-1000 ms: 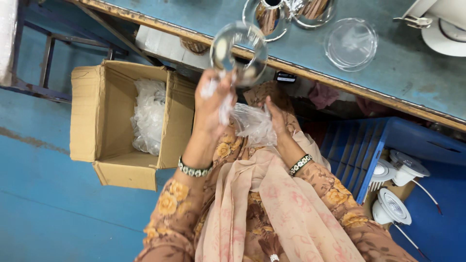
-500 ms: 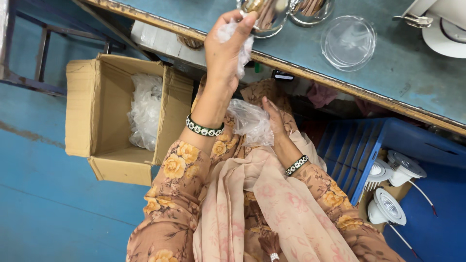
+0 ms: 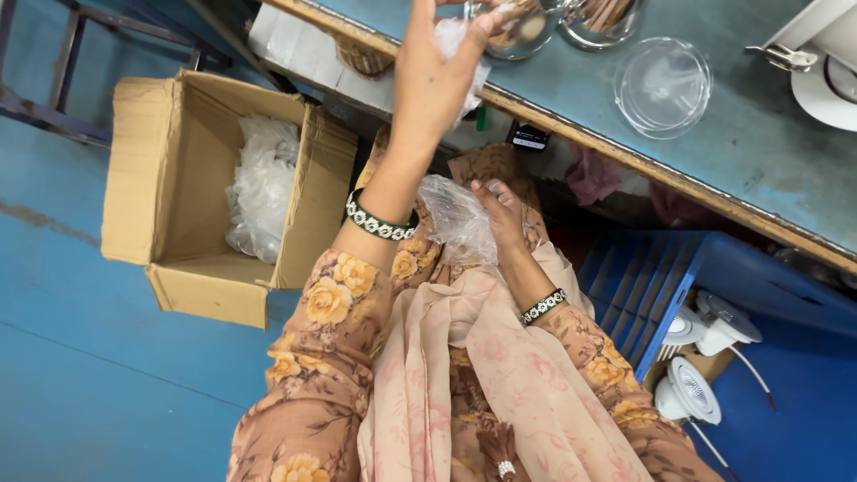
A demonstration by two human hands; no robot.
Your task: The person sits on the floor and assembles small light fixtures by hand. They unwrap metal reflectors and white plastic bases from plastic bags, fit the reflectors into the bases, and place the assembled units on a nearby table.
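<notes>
Left hand (image 3: pixel 433 76) raised toward twelve o'clock over the edge of the grey-blue tabletop (image 3: pixel 741 170), fingers curled shut around a crumpled clear wrapper (image 3: pixel 455 40), fingertips reaching a clear glass bowl (image 3: pixel 513 27) at the top edge of the view. Whether anything besides the wrapper sits in that grip: cannot tell. Right hand (image 3: pixel 504 214) low over the lap near the centre, fingers half closed and pinching a clear plastic bag (image 3: pixel 460 219) that bulges toward nine o'clock of the palm. A beaded bracelet on each wrist, floral sleeves and a pale pink scarf (image 3: pixel 500 384) filling the six o'clock part of the view. On the tabletop at about one o'clock, a second glass bowl holding brown sticks (image 3: pixel 603 18), and just past it toward two o'clock an empty round clear dish (image 3: pixel 662 85); a white fixture (image 3: pixel 826 76) at the far edge near two o'clock. At nine o'clock, on the blue floor (image 3: pixel 89 375), an open cardboard box (image 3: pixel 214 192) with a heap of clear plastic wrappers (image 3: pixel 261 187) inside. At four o'clock, beside a blue crate (image 3: pixel 652 286), several white round lamp fittings (image 3: pixel 705 357) with trailing wires.
</notes>
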